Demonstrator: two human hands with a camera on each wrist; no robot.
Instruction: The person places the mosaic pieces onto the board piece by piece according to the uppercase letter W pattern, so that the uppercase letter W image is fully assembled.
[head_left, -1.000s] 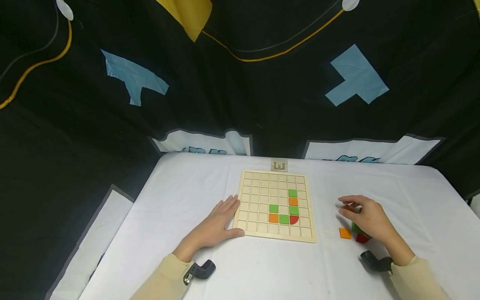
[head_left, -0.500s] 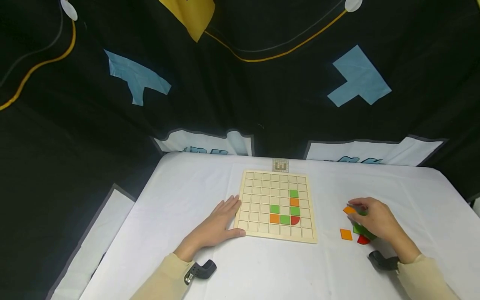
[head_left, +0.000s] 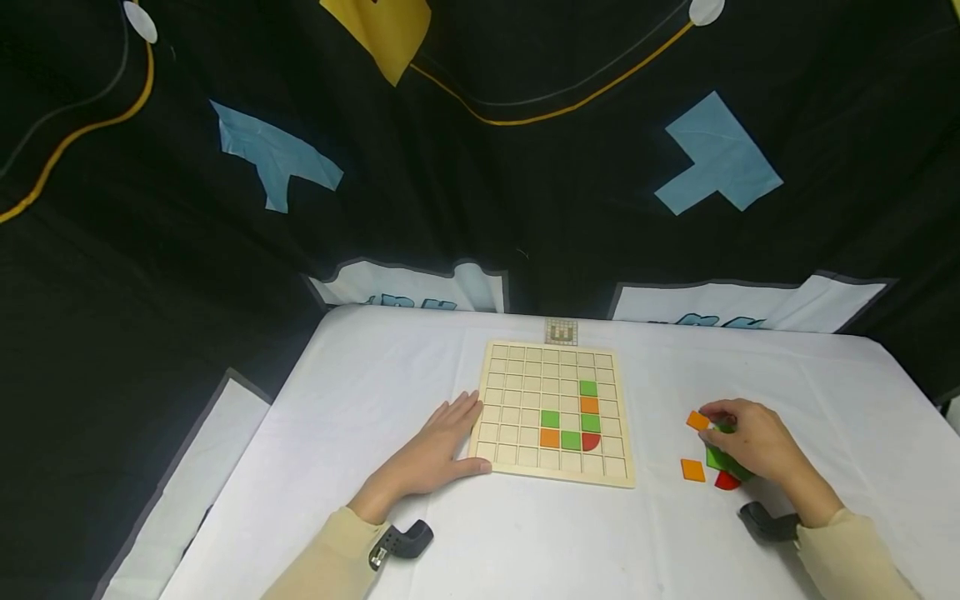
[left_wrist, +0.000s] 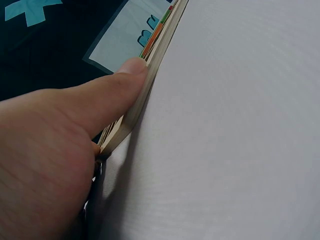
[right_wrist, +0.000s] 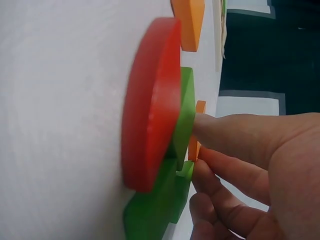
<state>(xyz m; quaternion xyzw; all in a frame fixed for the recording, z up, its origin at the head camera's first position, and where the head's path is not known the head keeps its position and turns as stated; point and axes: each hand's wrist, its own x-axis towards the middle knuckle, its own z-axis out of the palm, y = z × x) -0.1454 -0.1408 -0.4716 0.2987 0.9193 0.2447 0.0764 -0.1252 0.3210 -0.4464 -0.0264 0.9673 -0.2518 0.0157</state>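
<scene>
A pale wooden grid board [head_left: 519, 386] lies on the white table, with green and orange square tiles and a red quarter-round tile [head_left: 591, 442] set in its cells. My left hand [head_left: 427, 454] rests along the board's left side, fingers extended; in the left wrist view the thumb [left_wrist: 131, 70] touches the board's edge. To the right of the board, my right hand [head_left: 756, 440] pinches an orange square tile [head_left: 697, 420] between thumb and forefinger. Beneath that hand is a small pile of green tiles [right_wrist: 150, 210] and a red rounded tile [right_wrist: 152, 105], partly covered in the head view.
Another orange square tile [head_left: 693, 470] lies alone left of the pile. Beyond the board's far edge is a small gridded card [head_left: 561, 332] with a figure on it. A black curtain [head_left: 480, 217] hangs behind the table.
My right hand has drawn back slightly to the right and its fingers have closed in on the orange tile, which now shows more fully. The left hand and the board stay in place.
</scene>
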